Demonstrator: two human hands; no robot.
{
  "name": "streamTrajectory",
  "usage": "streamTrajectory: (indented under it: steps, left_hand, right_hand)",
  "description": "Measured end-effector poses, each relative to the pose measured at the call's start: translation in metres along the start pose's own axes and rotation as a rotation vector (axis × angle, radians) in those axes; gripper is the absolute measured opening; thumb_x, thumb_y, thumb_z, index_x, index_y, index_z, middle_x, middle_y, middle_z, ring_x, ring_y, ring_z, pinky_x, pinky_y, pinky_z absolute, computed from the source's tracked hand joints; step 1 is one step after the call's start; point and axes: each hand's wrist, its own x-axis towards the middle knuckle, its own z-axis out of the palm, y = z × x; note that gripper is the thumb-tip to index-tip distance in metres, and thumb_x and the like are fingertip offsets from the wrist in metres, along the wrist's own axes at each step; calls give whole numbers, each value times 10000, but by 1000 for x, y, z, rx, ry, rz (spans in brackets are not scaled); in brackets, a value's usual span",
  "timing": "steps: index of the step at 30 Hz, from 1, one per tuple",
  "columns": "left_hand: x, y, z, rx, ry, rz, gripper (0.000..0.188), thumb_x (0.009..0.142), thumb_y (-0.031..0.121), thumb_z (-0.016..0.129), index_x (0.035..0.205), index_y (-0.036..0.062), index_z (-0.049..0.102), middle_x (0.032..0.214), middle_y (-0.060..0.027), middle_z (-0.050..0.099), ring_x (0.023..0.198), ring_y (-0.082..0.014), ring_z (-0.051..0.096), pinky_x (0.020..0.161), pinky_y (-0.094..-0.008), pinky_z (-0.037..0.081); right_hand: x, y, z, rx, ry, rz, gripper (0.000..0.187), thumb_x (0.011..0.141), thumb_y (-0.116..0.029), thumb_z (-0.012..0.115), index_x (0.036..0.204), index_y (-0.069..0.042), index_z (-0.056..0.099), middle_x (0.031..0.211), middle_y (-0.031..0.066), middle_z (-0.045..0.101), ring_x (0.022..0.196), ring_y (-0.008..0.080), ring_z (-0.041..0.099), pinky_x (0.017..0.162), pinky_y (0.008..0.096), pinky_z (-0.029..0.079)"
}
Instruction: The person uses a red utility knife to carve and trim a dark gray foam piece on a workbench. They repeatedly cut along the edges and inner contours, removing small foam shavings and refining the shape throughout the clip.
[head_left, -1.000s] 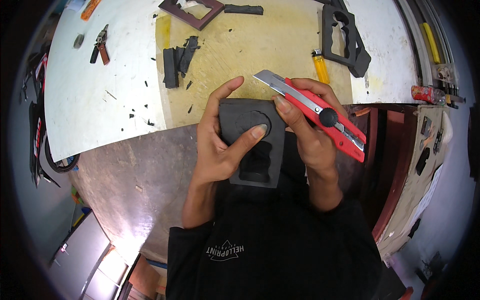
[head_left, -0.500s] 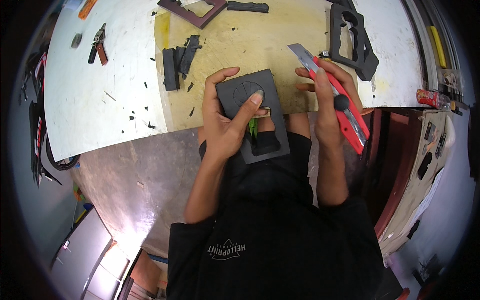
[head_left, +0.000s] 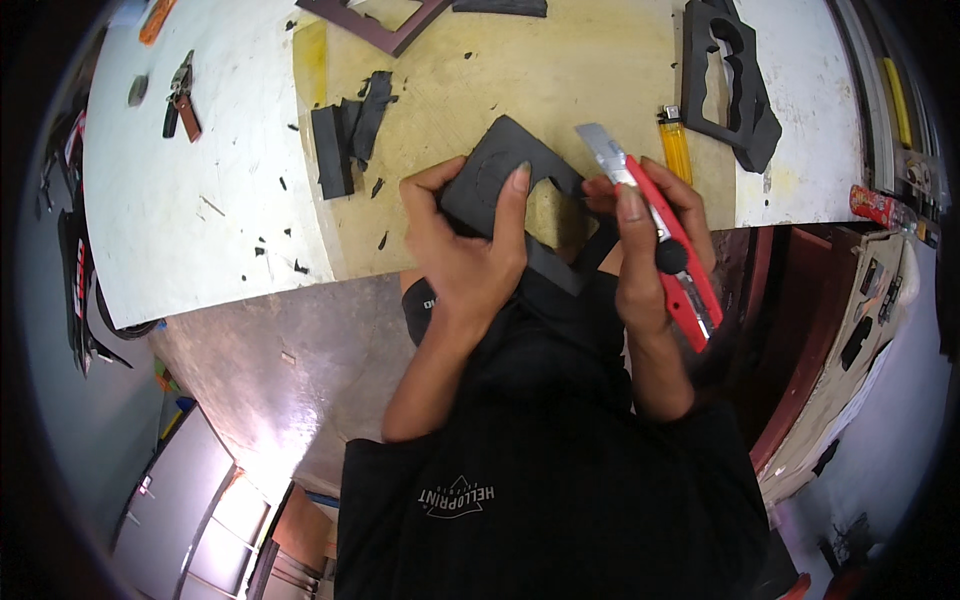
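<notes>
My left hand (head_left: pixel 468 235) grips a thick black foam block (head_left: pixel 497 160) at the table's front edge, thumb on top and the other fingers around its left side. A curved line is scored on the block's upper part, and a cut-out opens in its lower right. My right hand (head_left: pixel 655 235) is wrapped round a red box cutter (head_left: pixel 683 290) with a dark round knob. Its blade (head_left: pixel 601 146) is out, pointing up and left, apart from the scored line. The right fingertips are close to the block's right edge; whether they touch it I cannot tell.
A yellow lighter (head_left: pixel 675 150) lies beyond my right hand, near a cut black foam frame (head_left: pixel 718 75). Foam offcuts (head_left: pixel 335 155) and scraps lie left of the block. Farther off are a maroon frame (head_left: pixel 400 35) and a brown-handled tool (head_left: pixel 187 115).
The foam block has turned and tilted, its top corner now farther up over the table. My right hand has moved slightly down and left with the cutter, uncovering the lighter.
</notes>
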Motion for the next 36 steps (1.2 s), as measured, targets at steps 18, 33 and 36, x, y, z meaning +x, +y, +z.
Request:
streamTrajectory:
  steps: [18, 33, 36]
  left_hand:
    - [58, -11, -32, 398, -523, 246, 451, 719, 265, 866, 1142, 139, 775, 1113, -50, 651, 1065, -220, 550, 969, -364, 346]
    - [64, -21, -38, 425, -584, 283, 709, 662, 425, 882, 1273, 116, 700, 1005, -9, 623, 987, -217, 536, 998, -393, 292]
    - [65, -21, -40, 317, -577, 292, 874, 629, 465, 893, 1355, 67, 614, 998, -16, 662, 982, -219, 561, 1000, -394, 296]
  right_hand:
    - [20, 9, -23, -189, -301, -80, 392, 837, -59, 801, 1170, 67, 637, 1050, 203, 724, 960, 232, 726, 804, 300, 576]
    - [110, 4, -10, 193, -741, -51, 303, 816, -64, 813, 1067, 60, 697, 1009, 230, 710, 773, 220, 721, 655, 282, 593]
    - [105, 1, -15, 101, -651, -10, 353, 825, -15, 760, 1131, 90, 618, 1024, 248, 680, 764, 245, 708, 665, 314, 584]
